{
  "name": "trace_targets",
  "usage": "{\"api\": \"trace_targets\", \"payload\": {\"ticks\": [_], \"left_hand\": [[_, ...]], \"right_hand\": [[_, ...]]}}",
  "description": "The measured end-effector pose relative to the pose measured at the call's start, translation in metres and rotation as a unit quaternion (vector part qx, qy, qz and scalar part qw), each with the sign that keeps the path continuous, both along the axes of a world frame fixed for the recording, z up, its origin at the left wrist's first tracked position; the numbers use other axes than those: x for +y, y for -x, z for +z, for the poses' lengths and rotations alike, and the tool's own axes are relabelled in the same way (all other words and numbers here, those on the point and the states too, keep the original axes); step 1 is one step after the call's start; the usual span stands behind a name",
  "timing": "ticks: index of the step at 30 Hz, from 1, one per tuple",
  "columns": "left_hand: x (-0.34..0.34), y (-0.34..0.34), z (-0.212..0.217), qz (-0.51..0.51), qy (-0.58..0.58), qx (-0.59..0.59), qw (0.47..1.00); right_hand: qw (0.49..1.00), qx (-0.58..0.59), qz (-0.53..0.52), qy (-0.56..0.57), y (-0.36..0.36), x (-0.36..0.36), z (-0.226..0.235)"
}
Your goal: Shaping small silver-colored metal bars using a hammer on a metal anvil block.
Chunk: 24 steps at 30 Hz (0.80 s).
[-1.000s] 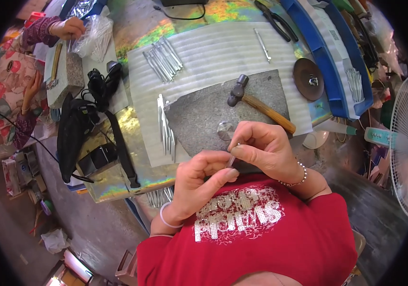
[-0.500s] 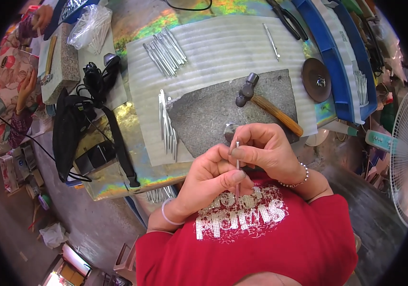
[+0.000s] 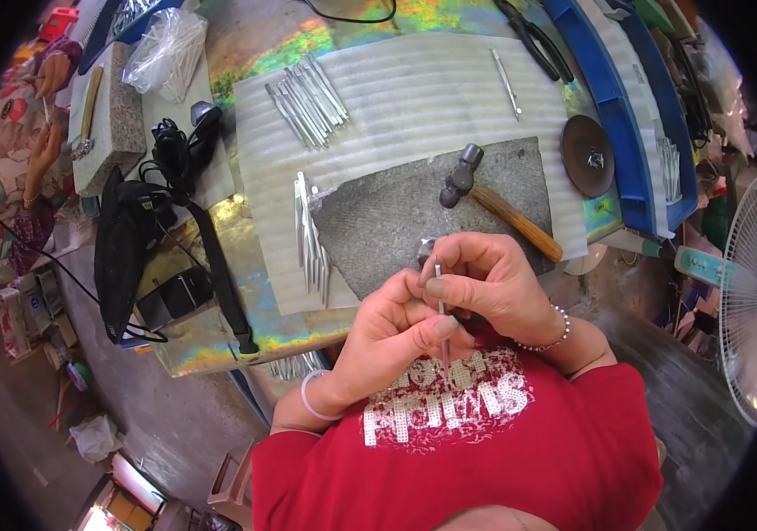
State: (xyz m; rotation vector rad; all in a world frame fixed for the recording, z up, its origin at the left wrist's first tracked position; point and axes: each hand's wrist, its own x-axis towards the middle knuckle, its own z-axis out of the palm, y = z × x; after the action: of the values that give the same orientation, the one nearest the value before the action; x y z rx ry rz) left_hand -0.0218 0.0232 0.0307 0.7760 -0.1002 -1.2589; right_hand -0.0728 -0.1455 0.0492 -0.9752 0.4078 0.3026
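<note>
In front of my red shirt, both hands are pinched on one thin silver metal rod held roughly upright. My right hand grips its upper part between thumb and fingers. Below it, my left hand pinches the lower part, and the two hands touch. Just beyond my fingers lies a dark grey stone slab, with a ball-peen hammer resting on it. A shiny rounded metal piece is partly hidden behind my right hand. Similar rods lie along the slab's left edge.
More rods and a single one lie on the white foam sheet. To the right are a brown disc, pliers, a blue tray and a fan. Leftward: a black bag, a granite block and a co-worker's hands.
My hands keep nearly the same grip on the rod, with only slight finger shifts. At the left, the co-worker's upper hand has moved down toward their other hand.
</note>
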Motion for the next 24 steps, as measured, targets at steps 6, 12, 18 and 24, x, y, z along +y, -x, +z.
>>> {"api": "trace_targets", "payload": {"ticks": [6, 12, 18, 24], "left_hand": [[-0.003, -0.002, 0.001, 0.005, -0.011, 0.015, 1.0], [-0.004, -0.001, 0.0, 0.013, 0.007, 0.02, 1.0], [0.001, -0.01, -0.006, 0.209, 0.035, 0.079, 0.974], [0.014, -0.016, 0.001, 0.283, 0.063, -0.056, 0.955]], "right_hand": [[1.0, 0.011, 0.011, 0.003, -0.002, -0.002, -0.001], [0.999, -0.029, -0.014, 0.039, 0.0, -0.006, -0.002], [0.983, -0.129, 0.033, 0.123, -0.005, -0.028, 0.014], [0.781, -0.172, -0.061, 0.597, -0.075, -0.125, -0.008]]}}
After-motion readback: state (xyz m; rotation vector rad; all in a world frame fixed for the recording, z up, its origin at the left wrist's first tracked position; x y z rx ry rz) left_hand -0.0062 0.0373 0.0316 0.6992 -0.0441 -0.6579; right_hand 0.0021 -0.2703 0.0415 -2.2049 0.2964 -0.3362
